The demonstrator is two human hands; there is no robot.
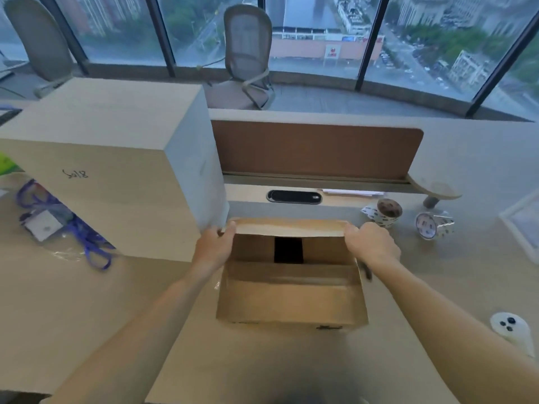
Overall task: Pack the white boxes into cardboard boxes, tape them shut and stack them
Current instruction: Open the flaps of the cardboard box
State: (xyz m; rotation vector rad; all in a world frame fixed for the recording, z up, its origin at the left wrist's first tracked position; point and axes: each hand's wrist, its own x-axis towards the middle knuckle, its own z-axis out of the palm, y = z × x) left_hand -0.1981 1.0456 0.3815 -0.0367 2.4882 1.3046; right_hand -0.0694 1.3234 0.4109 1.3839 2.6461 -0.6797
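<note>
The carton [291,301] was plain brown, with a black gap inside. The big box [116,182] was pale beige with a grey-white side and black scribble. The lanyards [93,252] were purple, the divider [315,150] rust-brown, the tape rolls [433,225] white with dark blue print, the desk [87,316] light wood-grain, and the chair [248,53] grey mesh.

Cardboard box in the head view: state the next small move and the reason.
Probably fold the far flap down toward you over the opening. The left hand and right hand both grip its edge, the cardboard box stands open with a dark gap inside, and the tape rolls wait at right.
</note>
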